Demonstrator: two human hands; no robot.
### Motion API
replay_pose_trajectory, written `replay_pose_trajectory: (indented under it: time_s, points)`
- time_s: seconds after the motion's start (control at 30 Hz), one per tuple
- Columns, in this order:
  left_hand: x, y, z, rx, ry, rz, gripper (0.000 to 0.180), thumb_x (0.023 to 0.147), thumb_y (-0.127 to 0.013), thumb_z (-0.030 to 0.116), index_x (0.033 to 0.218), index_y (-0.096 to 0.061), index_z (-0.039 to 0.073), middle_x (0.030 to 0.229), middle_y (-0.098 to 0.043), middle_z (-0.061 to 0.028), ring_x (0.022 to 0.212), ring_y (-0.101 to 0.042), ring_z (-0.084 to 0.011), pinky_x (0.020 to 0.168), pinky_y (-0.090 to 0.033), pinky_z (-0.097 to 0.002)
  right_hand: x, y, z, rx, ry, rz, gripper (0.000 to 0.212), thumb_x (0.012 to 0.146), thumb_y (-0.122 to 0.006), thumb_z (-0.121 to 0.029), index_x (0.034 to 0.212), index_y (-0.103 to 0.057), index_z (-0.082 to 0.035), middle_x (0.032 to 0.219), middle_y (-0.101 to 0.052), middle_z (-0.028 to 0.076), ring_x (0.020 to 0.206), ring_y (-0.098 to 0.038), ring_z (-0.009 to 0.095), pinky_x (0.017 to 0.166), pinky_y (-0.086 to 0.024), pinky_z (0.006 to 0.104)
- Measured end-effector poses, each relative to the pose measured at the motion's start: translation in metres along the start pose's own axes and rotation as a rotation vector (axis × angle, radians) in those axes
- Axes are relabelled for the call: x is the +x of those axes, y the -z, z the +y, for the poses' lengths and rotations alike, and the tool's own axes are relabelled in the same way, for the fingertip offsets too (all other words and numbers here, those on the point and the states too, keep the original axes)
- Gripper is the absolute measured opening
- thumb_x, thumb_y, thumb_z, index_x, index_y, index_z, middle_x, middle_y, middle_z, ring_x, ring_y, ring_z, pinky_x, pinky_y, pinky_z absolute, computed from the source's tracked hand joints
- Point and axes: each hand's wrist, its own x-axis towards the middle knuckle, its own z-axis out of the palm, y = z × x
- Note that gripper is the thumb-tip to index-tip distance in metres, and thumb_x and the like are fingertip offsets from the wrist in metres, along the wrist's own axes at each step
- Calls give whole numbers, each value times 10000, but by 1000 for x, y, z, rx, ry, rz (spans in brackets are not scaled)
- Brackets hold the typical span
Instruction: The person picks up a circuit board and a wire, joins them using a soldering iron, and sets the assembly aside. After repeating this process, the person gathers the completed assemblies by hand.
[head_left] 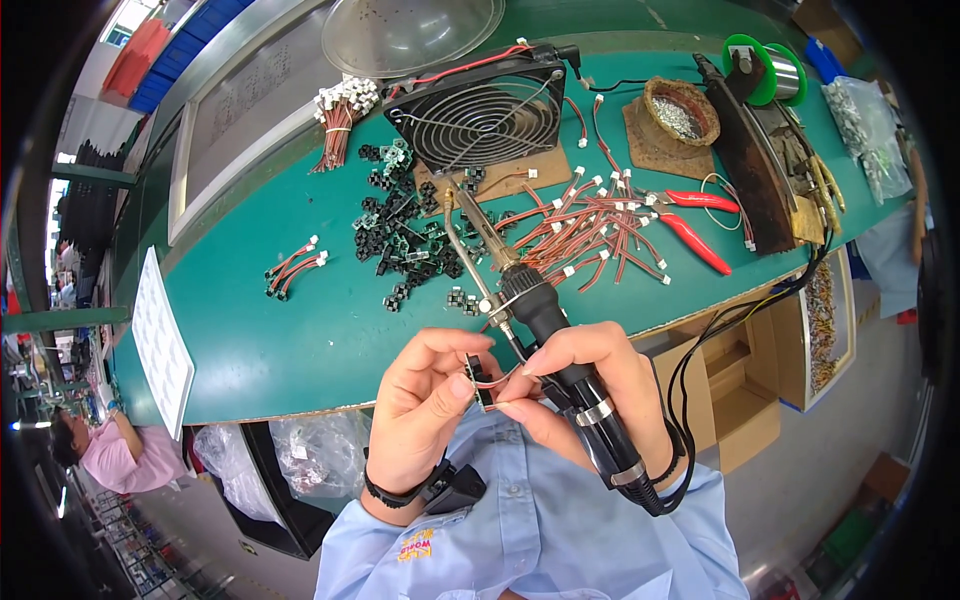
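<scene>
My left hand [425, 390] pinches a small circuit board [478, 382] with black parts on it, between thumb and fingers. In my right hand [600, 385] lies a black soldering iron [537, 305], its metal tip pointing up and away over the table. A thin metal tube [466, 250] is clamped alongside the iron. The thumb and forefinger of that hand also pinch thin wires [495, 381] at the board. Beyond the iron lies a heap of small black and green boards [400, 235]. Right of it, red-and-black wire leads [590, 235] with white connectors are spread out.
A black fan [490, 115] stands behind the heap. Red-handled pliers [695, 235], a bowl of solder bits [680, 112] and a solder spool [780, 75] are to the right. Three wired boards [293, 270] and a white sheet [163, 340] lie left. A person [125, 450] sits far left.
</scene>
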Motion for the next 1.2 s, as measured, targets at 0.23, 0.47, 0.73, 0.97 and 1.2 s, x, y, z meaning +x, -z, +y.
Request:
replay_pose_trajectory:
  time_s: [0.23, 0.47, 0.73, 0.97, 1.2]
  points:
    - [-1, 4, -4, 19, -22, -3, 198, 889, -546, 124, 1018, -484, -13, 981, -576, -92, 905, -543, -135, 814, -417, -268, -2, 3, 3, -18, -8, -8, 435, 711, -697, 78, 1020, -415, -39, 820, -611, 109, 742, -653, 176, 670, -531, 280]
    - [-1, 4, -2, 11, -4, 7, 168, 899, -517, 88, 1030, -461, 0, 1016, -584, -121, 945, -554, -158, 844, -424, -295, -8, 5, 4, -203, -3, 35, 458, 727, -696, 37, 1063, -394, -38, 903, -590, 141, 807, -630, 201, 730, -511, 306]
    - [4, 13, 0, 94, -137, 187, 81, 930, -448, 64, 977, -408, 12, 1055, -600, -190, 1002, -583, -223, 865, -448, -328, -32, 18, 13, -375, 186, 261, 548, 651, -783, -344, 1048, -526, -65, 848, -609, 76, 751, -572, 202, 887, -330, 428]
    - [7, 15, -4, 205, -227, 307, 79, 918, -462, 31, 950, -391, 19, 1044, -608, -183, 1009, -586, -215, 870, -442, -314, -47, 26, 8, -606, 245, -15, 513, 547, -831, -282, 988, -613, -139, 779, -605, 14, 690, -592, 170, 887, -300, 407]
    - [6, 16, -9, 250, -271, 307, 95, 904, -477, 7, 925, -386, 21, 1039, -613, -174, 1016, -586, -210, 877, -427, -303, -47, 20, 5, -561, 211, -96, 421, 554, -809, -208, 937, -645, -150, 773, -616, 1, 660, -604, 144, 875, -306, 370]
